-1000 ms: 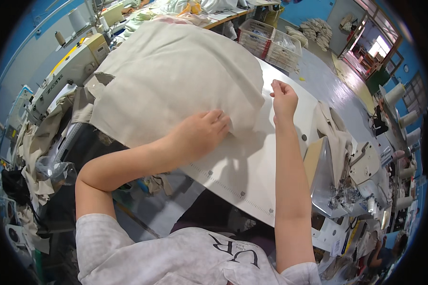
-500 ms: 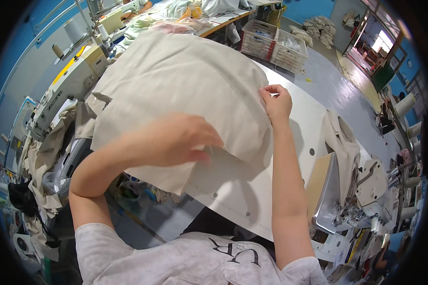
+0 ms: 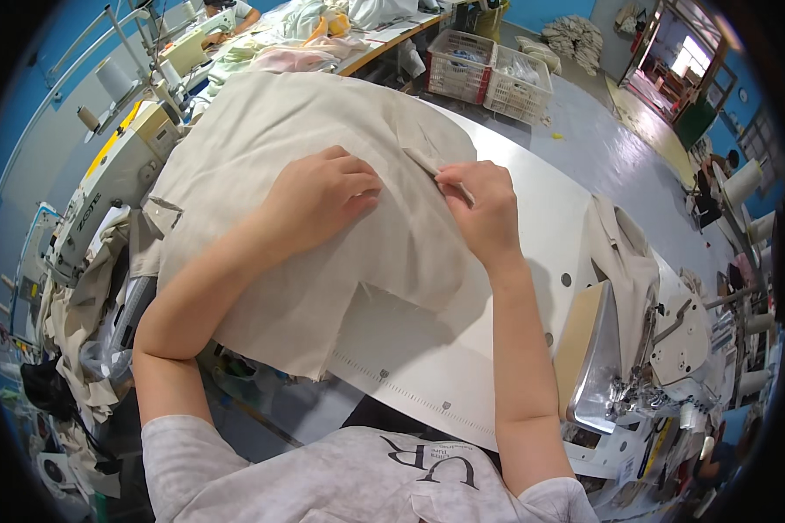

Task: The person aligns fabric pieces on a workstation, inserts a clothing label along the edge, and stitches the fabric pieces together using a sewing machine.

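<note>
A large beige fabric piece (image 3: 262, 200) lies spread over the white sewing table (image 3: 410, 349), its near edge hanging past the table's front. My right hand (image 3: 482, 200) pinches a folded edge of the fabric near its right side and lifts it a little. On top of the cloth, left of that fold, rests my left hand (image 3: 324, 193), fingers curled; what lies under its fingertips, if anything, is hidden. A notch in the fabric's near edge bares the table and its printed ruler marks.
An overlock-type sewing machine (image 3: 676, 340) with a metal-edged plate stands at the right, beige cloth (image 3: 619, 253) behind it. Another sewing machine (image 3: 113, 183) is at the left. Plastic crates (image 3: 519, 85) stand beyond the table. A person works at the far left.
My right hand has moved left, folding the fabric's right edge inward. My left hand has gone up and away from the near edge onto the middle of the cloth.
</note>
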`<action>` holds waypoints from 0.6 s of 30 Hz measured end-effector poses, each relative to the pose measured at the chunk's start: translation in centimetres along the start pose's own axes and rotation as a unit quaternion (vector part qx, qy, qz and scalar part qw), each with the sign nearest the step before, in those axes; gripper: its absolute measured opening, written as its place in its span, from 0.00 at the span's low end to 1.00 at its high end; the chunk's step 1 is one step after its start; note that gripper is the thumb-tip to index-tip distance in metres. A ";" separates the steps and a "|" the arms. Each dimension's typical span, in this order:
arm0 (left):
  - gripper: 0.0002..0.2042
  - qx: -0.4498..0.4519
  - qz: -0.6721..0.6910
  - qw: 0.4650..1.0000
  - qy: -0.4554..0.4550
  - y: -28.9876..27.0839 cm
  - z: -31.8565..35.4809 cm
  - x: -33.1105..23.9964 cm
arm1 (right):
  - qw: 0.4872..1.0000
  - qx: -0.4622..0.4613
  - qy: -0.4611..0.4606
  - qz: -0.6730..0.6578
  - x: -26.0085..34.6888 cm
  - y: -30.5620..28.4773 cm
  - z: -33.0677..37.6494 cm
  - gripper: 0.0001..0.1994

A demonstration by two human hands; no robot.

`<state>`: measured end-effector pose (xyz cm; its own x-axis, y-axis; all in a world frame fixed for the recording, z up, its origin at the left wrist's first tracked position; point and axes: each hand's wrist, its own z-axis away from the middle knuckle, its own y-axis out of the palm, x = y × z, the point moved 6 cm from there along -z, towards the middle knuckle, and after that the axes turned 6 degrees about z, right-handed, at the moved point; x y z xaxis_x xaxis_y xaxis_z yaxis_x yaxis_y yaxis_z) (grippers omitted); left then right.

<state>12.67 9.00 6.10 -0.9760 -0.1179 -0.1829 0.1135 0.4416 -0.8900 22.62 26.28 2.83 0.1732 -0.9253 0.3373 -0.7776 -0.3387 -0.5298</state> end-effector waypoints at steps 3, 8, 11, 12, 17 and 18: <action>0.11 -0.053 0.006 0.999 -0.009 0.0 0.2 0.0 | 0.998 -0.026 -0.057 0.021 1.4 0.0 -0.1 0.10; 0.13 -0.120 0.078 0.988 -0.057 -0.2 -0.5 0.3 | 0.993 0.035 -0.059 -0.093 2.6 1.4 0.2 0.11; 0.13 -0.101 -0.008 0.993 0.067 0.4 -0.3 0.1 | 0.983 0.067 -0.034 -0.165 4.0 1.9 0.2 0.10; 0.12 -0.089 -0.014 0.993 0.078 0.5 0.0 0.2 | 0.983 0.068 -0.035 -0.167 4.5 1.8 0.2 0.10; 0.10 -0.100 -0.007 0.990 0.095 0.1 0.4 -0.4 | 0.963 0.089 0.127 -0.219 2.4 2.0 0.2 0.15; 0.10 -0.104 -0.006 0.991 0.088 0.1 0.5 -0.3 | 0.964 0.089 0.127 -0.218 2.1 1.9 0.2 0.15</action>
<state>13.05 8.61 5.88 -0.9965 0.0232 -0.0807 0.0777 0.6173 -0.7829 21.61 23.68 2.42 0.2899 -0.6243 0.7254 -0.5440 -0.7311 -0.4118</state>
